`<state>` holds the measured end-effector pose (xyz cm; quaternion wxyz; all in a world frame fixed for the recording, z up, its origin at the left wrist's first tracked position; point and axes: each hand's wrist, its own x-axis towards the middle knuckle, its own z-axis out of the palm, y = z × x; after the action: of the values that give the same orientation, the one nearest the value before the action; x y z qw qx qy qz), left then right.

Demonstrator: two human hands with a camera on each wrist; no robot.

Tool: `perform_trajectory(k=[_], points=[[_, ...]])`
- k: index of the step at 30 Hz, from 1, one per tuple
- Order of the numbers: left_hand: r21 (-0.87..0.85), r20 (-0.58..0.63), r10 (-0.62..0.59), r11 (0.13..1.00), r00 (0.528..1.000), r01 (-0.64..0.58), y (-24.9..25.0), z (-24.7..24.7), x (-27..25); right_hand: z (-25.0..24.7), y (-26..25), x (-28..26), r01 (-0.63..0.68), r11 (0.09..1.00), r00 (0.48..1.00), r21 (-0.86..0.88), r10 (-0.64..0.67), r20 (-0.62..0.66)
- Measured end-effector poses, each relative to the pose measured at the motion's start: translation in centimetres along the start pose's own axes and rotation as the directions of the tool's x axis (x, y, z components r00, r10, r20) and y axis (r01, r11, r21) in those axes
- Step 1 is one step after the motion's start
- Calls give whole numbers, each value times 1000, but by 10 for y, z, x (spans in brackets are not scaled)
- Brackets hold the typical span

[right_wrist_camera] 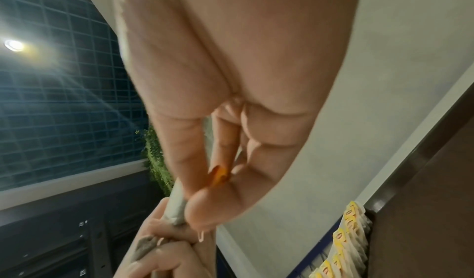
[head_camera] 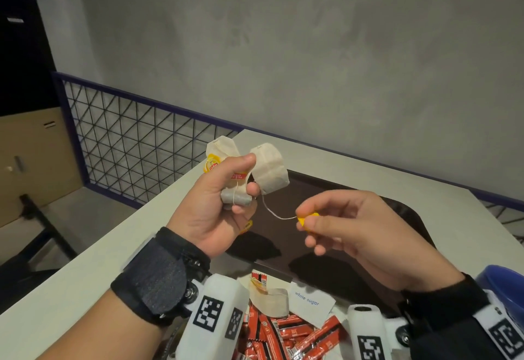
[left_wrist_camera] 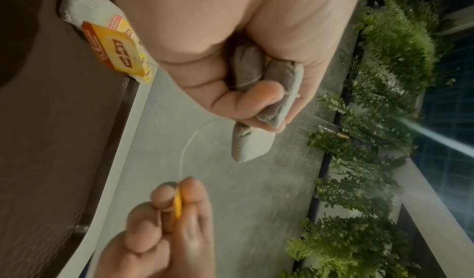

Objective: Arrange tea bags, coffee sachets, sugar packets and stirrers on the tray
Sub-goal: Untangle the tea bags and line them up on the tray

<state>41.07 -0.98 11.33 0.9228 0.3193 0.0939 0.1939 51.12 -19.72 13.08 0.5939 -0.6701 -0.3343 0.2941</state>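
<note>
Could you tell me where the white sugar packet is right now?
In the head view, the white paper sugar packet lies bottom centre, atop the red coffee sachets, beside a loose tea bag.

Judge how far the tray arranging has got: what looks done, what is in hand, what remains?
Done: nothing shows on the visible part of the dark tray. In hand: the left hand grips several tea bags; the right hand pinches one bag's yellow tag. Left: red sachets and a white sugar packet lie in the near pile; no stirrers visible.

Left hand [head_camera: 218, 206] fisted and raised, right hand [head_camera: 354, 229] pinching, fingers curled
</note>
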Motion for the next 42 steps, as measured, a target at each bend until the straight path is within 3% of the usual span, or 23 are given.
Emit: perform_trajectory(k=[4, 9, 13, 20, 28, 32, 36, 42], points=[[138, -29, 112, 985, 993, -107, -2, -2, 2, 4, -7, -8, 112, 992, 977, -65, -97, 191], [258, 1, 161, 953, 987, -156, -7, -2, 2, 11, -12, -7, 279, 960, 960, -33, -280, -26], [291, 8, 167, 943, 986, -162, -11, 0, 2, 7, -10, -3, 219, 975, 960, -28, -220, -175], [241, 10, 138, 961, 990, -136, -9, 0, 2, 11, -4, 0, 78, 977, 985, -198, -106, -133], [385, 63, 165, 906, 984, -176, -14, -2, 1, 8, -4, 3, 212, 977, 944, -32, -213, -252], [452, 140, 71, 883, 988, -127, -16, -3, -1, 13, -6, -1, 182, 972, 973, 151, -156, -171], [496, 188, -6, 864, 982, -89, -18, -4, -2, 14, -5, 0, 163, 984, 975, 74, -149, -167], [555, 253, -61, 826, 966, -93, -19, -5, -3, 8, -7, -2, 106, 994, 993, -9, -107, -41]])
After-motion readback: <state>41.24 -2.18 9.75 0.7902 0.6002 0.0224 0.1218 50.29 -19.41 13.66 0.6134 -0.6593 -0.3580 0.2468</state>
